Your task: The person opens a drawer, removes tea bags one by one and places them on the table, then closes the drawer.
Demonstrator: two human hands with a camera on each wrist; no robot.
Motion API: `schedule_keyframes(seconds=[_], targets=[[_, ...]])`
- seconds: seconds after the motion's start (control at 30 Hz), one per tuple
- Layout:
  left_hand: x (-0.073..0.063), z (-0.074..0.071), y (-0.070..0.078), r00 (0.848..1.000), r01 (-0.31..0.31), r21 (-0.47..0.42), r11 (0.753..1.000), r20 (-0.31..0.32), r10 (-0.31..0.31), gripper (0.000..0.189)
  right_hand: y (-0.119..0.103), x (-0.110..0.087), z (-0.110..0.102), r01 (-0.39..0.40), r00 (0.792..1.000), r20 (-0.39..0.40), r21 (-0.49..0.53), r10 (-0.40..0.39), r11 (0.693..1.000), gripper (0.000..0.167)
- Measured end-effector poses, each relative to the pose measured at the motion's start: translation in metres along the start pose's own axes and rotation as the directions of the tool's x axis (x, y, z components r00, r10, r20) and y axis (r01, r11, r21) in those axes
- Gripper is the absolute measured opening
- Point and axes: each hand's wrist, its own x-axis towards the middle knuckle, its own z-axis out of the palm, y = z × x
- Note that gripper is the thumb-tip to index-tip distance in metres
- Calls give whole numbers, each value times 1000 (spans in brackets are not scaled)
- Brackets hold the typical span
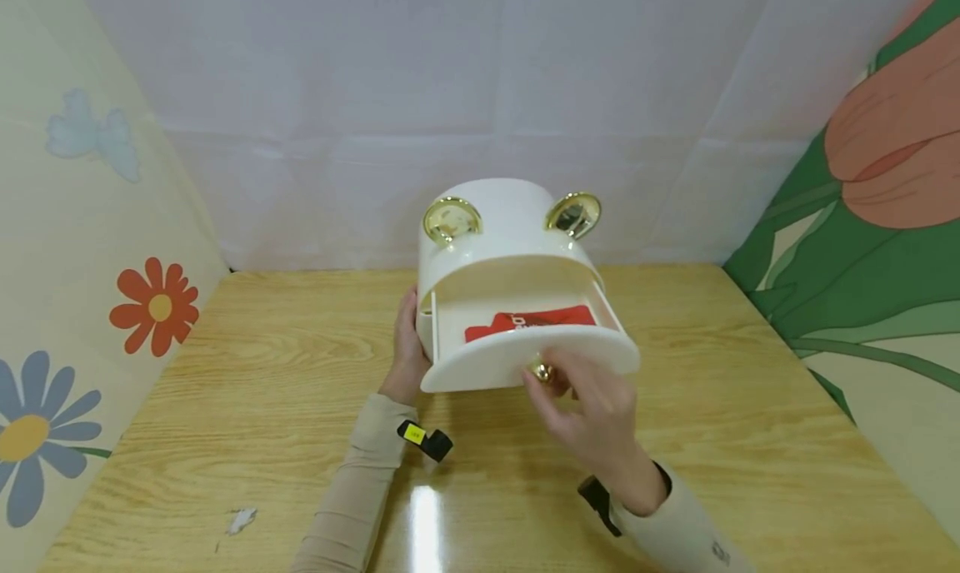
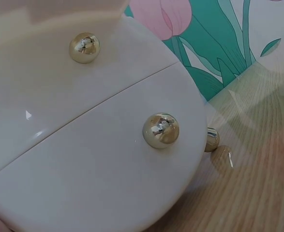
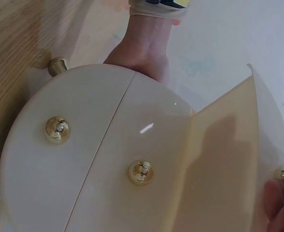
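A white, round-fronted drawer box (image 1: 495,211) with two gold-rimmed ears stands on the table, its top drawer (image 1: 480,369) pulled out toward me. Red packets (image 1: 555,316) with white lettering lie inside that drawer. My right hand (image 1: 596,398) pinches the drawer's gold knob (image 1: 542,371) between thumb and fingers. Against the box's left side, my left hand (image 1: 408,348) rests with its fingers partly hidden behind the wall. Two lower drawers, each with a gold knob (image 3: 141,172), are closed in the right wrist view.
The wooden table (image 1: 300,348) meets a pale cloth backdrop (image 1: 337,140) behind the box. Flower-painted panels (image 1: 900,223) flank both sides. A small whitish patch (image 1: 242,520) shows on the table at front left. Small gold feet (image 2: 212,139) hold up the box.
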Motion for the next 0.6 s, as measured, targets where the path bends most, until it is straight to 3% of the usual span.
schedule_keyframes(seconds=[0.6], targets=[[-2, 4, 2, 999, -39, -32, 999, 19, 40, 28, -4, -10, -6, 16, 998, 59, 29, -18, 999, 34]])
